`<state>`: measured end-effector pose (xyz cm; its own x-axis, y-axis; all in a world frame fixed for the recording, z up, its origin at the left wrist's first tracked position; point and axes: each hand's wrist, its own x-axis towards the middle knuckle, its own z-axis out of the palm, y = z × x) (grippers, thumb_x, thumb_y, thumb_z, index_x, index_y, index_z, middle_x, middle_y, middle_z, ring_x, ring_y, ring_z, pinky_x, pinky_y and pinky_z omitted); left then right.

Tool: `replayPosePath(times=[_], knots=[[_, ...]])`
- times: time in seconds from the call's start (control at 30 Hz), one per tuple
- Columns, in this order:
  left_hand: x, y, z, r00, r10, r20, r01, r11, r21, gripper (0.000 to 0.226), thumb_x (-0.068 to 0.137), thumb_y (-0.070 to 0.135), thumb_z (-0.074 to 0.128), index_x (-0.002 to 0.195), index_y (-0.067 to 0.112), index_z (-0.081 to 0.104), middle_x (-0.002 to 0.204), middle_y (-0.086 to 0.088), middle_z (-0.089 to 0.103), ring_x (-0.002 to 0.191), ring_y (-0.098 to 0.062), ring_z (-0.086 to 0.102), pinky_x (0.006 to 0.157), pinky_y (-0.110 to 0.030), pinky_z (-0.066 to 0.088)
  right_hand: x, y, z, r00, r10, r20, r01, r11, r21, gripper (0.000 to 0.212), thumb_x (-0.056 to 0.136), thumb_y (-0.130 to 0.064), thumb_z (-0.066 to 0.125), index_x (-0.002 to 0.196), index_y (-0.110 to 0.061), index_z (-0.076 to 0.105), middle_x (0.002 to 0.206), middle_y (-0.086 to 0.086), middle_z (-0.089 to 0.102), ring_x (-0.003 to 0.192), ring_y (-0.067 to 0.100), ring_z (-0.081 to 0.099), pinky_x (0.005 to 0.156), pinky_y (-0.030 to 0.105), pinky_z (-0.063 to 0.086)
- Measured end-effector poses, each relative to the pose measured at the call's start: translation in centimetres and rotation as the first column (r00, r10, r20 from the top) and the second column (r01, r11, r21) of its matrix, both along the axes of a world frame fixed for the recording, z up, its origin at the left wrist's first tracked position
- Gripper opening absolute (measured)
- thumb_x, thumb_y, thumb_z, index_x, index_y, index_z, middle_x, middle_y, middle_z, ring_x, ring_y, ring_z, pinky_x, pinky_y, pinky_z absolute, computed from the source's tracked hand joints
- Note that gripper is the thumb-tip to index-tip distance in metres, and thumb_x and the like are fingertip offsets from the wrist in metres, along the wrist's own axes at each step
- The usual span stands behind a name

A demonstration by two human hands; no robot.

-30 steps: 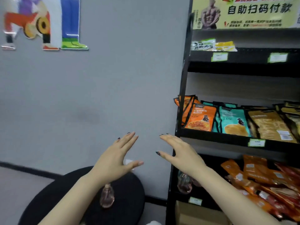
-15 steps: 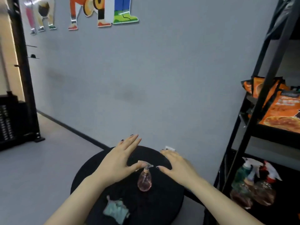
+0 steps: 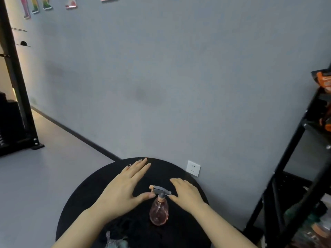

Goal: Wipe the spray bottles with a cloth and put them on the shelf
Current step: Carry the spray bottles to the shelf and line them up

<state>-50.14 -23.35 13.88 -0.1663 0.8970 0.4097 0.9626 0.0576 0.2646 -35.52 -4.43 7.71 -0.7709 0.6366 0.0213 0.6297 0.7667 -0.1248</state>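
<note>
A clear pink spray bottle (image 3: 159, 213) with a grey trigger head stands upright on the round black table (image 3: 86, 199). My left hand (image 3: 123, 190) hovers flat just left of the bottle, fingers straight, thumb tip close to the bottle's neck. My right hand (image 3: 186, 193) hovers flat just right of it, holding nothing. A grey-green cloth (image 3: 114, 241) lies crumpled at the table's near edge, cut off by the frame's bottom. The black shelf (image 3: 293, 176) stands at the right, with blurred bottles (image 3: 315, 224) on its lowest level.
A grey wall with a white power socket (image 3: 193, 168) rises behind the table. Orange snack bags (image 3: 325, 83) sit on the shelf's upper level at the right edge. A black stand (image 3: 19, 104) is at the far left on the grey floor.
The view has swung left and down from the shelf to the table. Both hands have come lower and now flank the pink bottle; the shelf has slid to the right edge.
</note>
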Motion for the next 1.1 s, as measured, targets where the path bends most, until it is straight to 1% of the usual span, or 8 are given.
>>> replayPosePath(times=[0.23,0.37,0.47,0.6,0.7,0.87,0.97,1.1], knots=[[-1.2,2.7,-2.5,1.0,-0.004,-0.003,0.004,0.999,-0.054,0.095,0.068,0.087,0.018,0.147,0.036,0.007,0.153,0.021,-0.004,0.139,0.007,-0.008,0.107,-0.009,-0.015,-3.1,2.2,-3.8,1.0,-0.025,0.01,0.026,0.985,-0.17,0.066,0.091,-0.034,0.057,0.147,-0.022,0.024,0.152,-0.001,0.03,0.136,0.019,0.035,0.108,0.037,0.035],[-1.5,3.5,-3.4,1.0,-0.01,0.012,0.011,0.997,-0.072,0.098,0.065,0.089,0.015,0.147,0.035,0.008,0.153,0.021,-0.003,0.139,0.007,-0.009,0.107,-0.01,-0.015,-4.4,2.6,-4.9,1.0,0.01,0.001,-0.01,0.988,-0.156,0.064,0.092,-0.032,0.056,0.147,-0.023,0.025,0.15,-0.001,0.033,0.133,0.021,0.038,0.106,0.038,0.037],[-1.7,4.0,-3.9,1.0,-0.013,0.004,0.013,0.996,-0.092,0.099,0.065,0.089,0.015,0.147,0.035,0.008,0.153,0.021,-0.003,0.139,0.007,-0.01,0.108,-0.012,-0.014,-5.2,2.5,-5.5,0.999,0.05,-0.012,-0.051,0.992,-0.119,0.054,0.093,-0.028,0.054,0.143,-0.022,0.032,0.143,0.0,0.042,0.126,0.023,0.046,0.101,0.039,0.042],[-1.4,4.6,-4.8,1.0,-0.016,-0.017,0.013,0.992,-0.124,0.091,0.071,0.08,0.024,0.148,0.035,0.003,0.151,0.022,-0.01,0.139,0.005,-0.012,0.106,-0.011,-0.017,-5.5,2.4,-6.2,0.998,0.062,-0.019,-0.063,0.993,-0.097,0.031,0.095,-0.022,0.051,0.125,-0.018,0.047,0.122,0.003,0.057,0.106,0.024,0.057,0.087,0.04,0.049],[-1.1,5.2,-5.1,1.0,-0.028,0.002,0.028,0.993,-0.119,0.09,0.072,0.079,0.026,0.148,0.034,0.005,0.151,0.022,-0.008,0.14,0.004,-0.01,0.112,-0.016,-0.01,-5.4,2.4,-6.3,0.998,0.042,-0.047,-0.046,0.995,-0.091,0.021,0.095,-0.021,0.049,0.115,-0.016,0.051,0.111,0.005,0.06,0.099,0.025,0.059,0.081,0.039,0.049],[-0.2,6.1,-4.8,0.999,-0.045,-0.018,0.043,0.994,-0.096,0.086,0.077,0.073,0.031,0.148,0.031,0.006,0.151,0.019,-0.007,0.141,0.002,-0.008,0.111,-0.015,-0.011,-3.9,2.2,-6.1,0.994,0.027,-0.101,-0.038,0.994,-0.102,0.019,0.095,-0.023,0.05,0.113,-0.02,0.056,0.104,0.002,0.063,0.095,0.023,0.062,0.081,0.04,0.051],[0.5,6.7,-4.6,0.997,-0.07,-0.037,0.065,0.992,-0.112,0.091,0.073,0.079,0.021,0.148,0.029,0.007,0.152,0.018,-0.006,0.141,0.002,-0.007,0.105,-0.009,-0.016,-1.9,1.8,-4.6,0.983,-0.006,-0.186,-0.016,0.993,-0.118,0.021,0.094,-0.025,0.052,0.114,-0.023,0.058,0.105,-0.001,0.064,0.096,0.019,0.062,0.083,0.038,0.051],[2.7,7.6,-4.0,0.992,-0.121,-0.023,0.118,0.986,-0.115,0.099,0.068,0.087,0.01,0.148,0.029,0.01,0.152,0.017,-0.003,0.142,0.0,-0.003,0.11,-0.014,-0.01,2.1,0.7,-1.5,0.963,-0.023,-0.27,-0.009,0.993,-0.116,0.028,0.094,-0.025,0.053,0.122,-0.024,0.057,0.112,-0.003,0.064,0.1,0.015,0.06,0.085,0.03,0.049]])
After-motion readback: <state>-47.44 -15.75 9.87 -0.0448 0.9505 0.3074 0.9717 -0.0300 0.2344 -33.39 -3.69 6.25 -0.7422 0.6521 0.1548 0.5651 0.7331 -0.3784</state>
